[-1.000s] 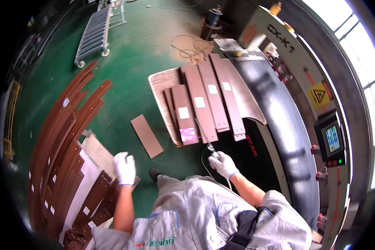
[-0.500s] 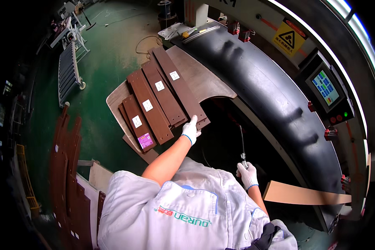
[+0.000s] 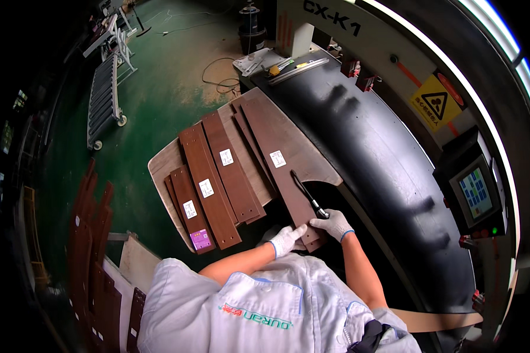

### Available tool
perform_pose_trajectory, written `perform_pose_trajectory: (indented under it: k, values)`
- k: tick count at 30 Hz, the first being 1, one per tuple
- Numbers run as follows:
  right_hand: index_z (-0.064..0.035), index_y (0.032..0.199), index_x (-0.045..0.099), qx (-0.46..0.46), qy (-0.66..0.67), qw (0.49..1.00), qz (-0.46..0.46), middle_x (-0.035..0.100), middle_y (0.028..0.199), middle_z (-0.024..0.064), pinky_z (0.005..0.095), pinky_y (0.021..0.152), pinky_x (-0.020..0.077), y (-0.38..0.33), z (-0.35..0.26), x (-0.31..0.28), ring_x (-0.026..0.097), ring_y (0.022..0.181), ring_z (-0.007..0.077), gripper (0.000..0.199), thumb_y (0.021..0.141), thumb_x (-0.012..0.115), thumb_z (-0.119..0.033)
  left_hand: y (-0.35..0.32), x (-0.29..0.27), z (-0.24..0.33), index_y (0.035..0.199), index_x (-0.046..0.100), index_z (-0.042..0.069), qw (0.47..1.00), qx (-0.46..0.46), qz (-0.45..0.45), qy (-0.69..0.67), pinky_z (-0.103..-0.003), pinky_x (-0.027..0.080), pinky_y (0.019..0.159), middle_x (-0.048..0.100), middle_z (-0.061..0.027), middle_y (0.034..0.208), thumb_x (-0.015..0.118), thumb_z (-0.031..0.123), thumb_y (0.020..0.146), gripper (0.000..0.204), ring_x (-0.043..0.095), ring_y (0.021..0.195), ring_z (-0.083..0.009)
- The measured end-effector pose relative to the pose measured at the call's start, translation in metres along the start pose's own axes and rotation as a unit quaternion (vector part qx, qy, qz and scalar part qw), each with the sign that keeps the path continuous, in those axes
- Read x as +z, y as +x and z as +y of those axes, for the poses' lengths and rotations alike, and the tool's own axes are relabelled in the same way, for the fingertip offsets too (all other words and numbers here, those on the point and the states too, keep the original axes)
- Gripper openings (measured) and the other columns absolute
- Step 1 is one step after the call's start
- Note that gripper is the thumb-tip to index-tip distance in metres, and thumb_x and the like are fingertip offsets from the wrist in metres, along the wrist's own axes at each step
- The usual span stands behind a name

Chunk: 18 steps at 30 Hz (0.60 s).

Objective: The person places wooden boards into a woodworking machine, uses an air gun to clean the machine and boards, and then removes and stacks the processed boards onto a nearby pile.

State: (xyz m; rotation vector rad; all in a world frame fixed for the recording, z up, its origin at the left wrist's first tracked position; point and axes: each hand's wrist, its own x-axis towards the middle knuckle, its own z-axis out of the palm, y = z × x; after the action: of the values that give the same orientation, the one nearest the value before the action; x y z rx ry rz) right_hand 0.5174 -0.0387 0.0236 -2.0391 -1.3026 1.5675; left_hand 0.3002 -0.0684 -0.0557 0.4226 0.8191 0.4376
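At the near end of the long brown panel (image 3: 285,176), the left hand (image 3: 287,239) is pinning the corner flat, fingers closed on its edge. Just right, the right hand (image 3: 333,224) is clamping a black-handled tool (image 3: 305,191); judgement: keeping the panel square is mattering most.

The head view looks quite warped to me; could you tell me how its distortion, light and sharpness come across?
Head view: fisheye bends the black machine bed into an arc; black corners ring the picture. Window glare streaks the upper right; left floor lies dim. The brown board, left hand and right hand are sharp.
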Motion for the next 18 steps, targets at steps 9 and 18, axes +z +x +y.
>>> perform_pose_trajectory:
  k: [9,18]
  values:
    - [0.0039,0.117,0.073,0.011,0.227,0.972,-0.057,0.076,0.103,0.0089,0.0349,0.084,0.0585,0.032,-0.008,-0.048,0.072,0.087,0.0187,0.041,0.089,0.084,-0.023,0.059,0.011,0.053,0.132,0.063,0.002,0.998,0.025,-0.013,-0.049,-0.048,0.059,0.099,0.070,-0.0124,0.125,0.057,0.055,0.106,0.059,0.070,0.112,-0.0271]
    - [0.0044,0.113,0.071,0.061,0.303,0.951,0.027,0.076,0.101,0.0077,0.0335,0.084,0.0569,-0.038,0.076,-0.092,0.070,0.087,0.0175,0.039,0.084,0.084,-0.018,0.151,0.017,0.088,0.130,0.064,-0.001,0.972,0.085,0.209,-0.060,-0.040,0.052,0.096,0.071,-0.0094,0.121,0.059,0.052,0.106,0.059,0.064,0.107,-0.0231]
